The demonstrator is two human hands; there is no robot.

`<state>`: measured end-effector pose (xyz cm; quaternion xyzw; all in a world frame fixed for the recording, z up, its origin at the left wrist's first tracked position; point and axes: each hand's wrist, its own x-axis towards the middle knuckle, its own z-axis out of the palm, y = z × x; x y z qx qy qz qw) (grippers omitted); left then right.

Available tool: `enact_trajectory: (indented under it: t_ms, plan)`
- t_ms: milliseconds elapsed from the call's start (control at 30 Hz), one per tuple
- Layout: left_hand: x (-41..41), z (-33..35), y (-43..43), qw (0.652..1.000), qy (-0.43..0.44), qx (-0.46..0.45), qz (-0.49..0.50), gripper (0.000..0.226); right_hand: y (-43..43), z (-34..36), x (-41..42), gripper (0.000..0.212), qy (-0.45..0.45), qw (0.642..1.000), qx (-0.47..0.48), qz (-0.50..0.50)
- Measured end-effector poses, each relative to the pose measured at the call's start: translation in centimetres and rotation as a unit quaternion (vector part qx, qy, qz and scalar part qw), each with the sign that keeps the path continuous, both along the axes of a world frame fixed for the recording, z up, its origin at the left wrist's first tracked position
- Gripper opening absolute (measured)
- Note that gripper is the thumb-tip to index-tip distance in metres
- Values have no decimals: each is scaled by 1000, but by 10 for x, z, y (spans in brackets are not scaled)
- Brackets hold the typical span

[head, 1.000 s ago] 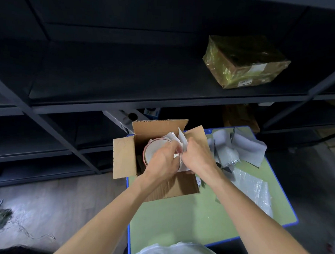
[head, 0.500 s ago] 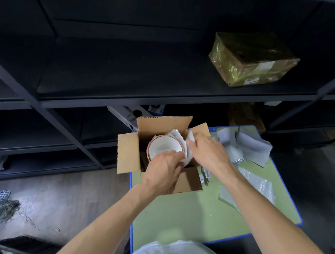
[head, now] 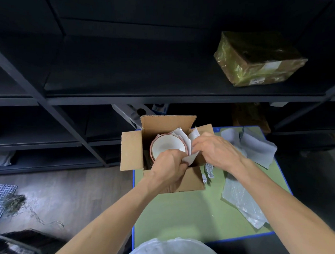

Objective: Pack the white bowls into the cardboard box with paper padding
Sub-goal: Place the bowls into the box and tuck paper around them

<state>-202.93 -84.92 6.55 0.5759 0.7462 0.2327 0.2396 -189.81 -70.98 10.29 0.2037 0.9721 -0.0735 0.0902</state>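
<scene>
The white bowl (head: 168, 146) sits mouth-up inside the cardboard box (head: 131, 151), toward its left half, with another rim showing just beneath its left edge. A dark gap separates the bowl from the box's left wall. On the bowl's right side, crumpled paper padding (head: 189, 141) fills the space up to the box's right wall and rises above the rim.

The left hand (head: 170, 165) reaches over the box's near edge, fingers curled around the lower end of the paper right at the bowl's near rim. The right hand (head: 215, 150) comes in over the box's right flap, fingertips pinching the same paper.

All the flaps are open: the far one stands up and the left one juts out past the edge of the green table (head: 184, 211). The box occupies the table's far left corner. Right of the box lie loose paper sheets (head: 257, 147) and bubble wrap (head: 239, 198). Beyond the box stands dark shelving (head: 123, 81), holding a wrapped parcel (head: 259, 57) up to the right.
</scene>
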Motion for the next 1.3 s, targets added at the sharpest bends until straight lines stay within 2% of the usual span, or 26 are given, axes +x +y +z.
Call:
enact_trajectory:
  t_ms: [167, 300, 433, 567, 667, 800, 900, 1000, 1067, 1167, 1267, 1300]
  plan:
    - [2, -3, -1, 999, 47, -3, 11, 21, -3, -2, -6, 48, -35, 999, -9, 0]
    - [-10, -1, 0, 995, 75, -60, 21, 14, -11, -3, -9, 38, -41, 999, 3, -20]
    - [-22, 5, 0, 994, 65, -84, -6, 10, -14, 1, -11, 24, -37, 999, 27, -15]
    - [-19, 7, -2, 994, 37, -99, -24, 18, -12, 1, -8, 21, -41, 999, -6, -15]
    - [-22, 3, -1, 992, 63, -104, -26, 18, -16, -1, -9, 21, -27, 1000, -10, -3]
    - [-24, 4, 0, 989, 96, -104, -29, 20, -15, -3, -13, 29, -31, 999, 12, 4]
    - [-17, 6, -3, 994, 80, -75, -19, 23, -16, -7, -14, 36, -34, 999, 19, 35]
    - [-9, 6, -6, 997, 78, -21, 19, 19, -13, -8, -8, 47, 21, 998, 2, 55]
    - [-5, 5, -6, 995, 94, -17, 24, 22, -10, -5, -4, 60, 73, 996, -20, 57]
    - [-1, 2, -4, 993, 105, -35, 43, 35, -8, -1, -5, 63, 109, 993, -39, -21]
    - [5, 0, -4, 990, 121, -29, 65, 30, -11, -6, -11, 37, 131, 980, -42, -142]
    - [8, 1, -5, 989, 126, -23, 69, 28, -13, -8, -13, 34, 124, 977, -39, -171]
